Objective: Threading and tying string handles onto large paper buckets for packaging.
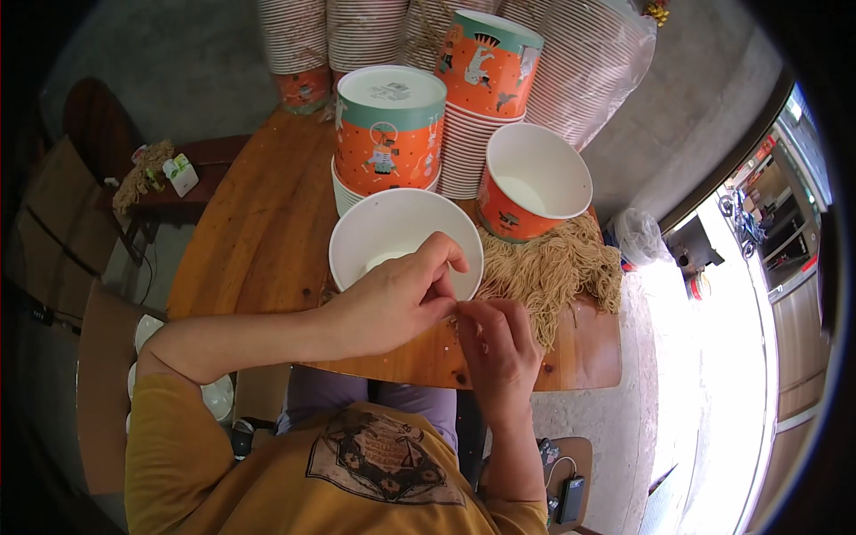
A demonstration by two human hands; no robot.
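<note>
My left hand (397, 299) reaches across the front of an open white-lined paper tub (366, 227), covering part of its rim. Its thumb and fingers are pinched close to the fingertips of my right hand (502, 352), which is also closed in a pinch. Whatever lies between the fingertips is too small or hidden to make out. Right beside them, a heap of thin tan strands (562, 267), like yarn, spreads over the table's right side. A second open tub (508, 218), orange outside and white inside, stands at the heap's far edge.
Behind the tubs, an upturned orange and green tub (390, 134) tops a stack, and another (492, 67) tops a taller one. Plastic-wrapped tub stacks (584, 62) line the back of the wooden table (241, 259). A bench (201, 165) at left holds more strands.
</note>
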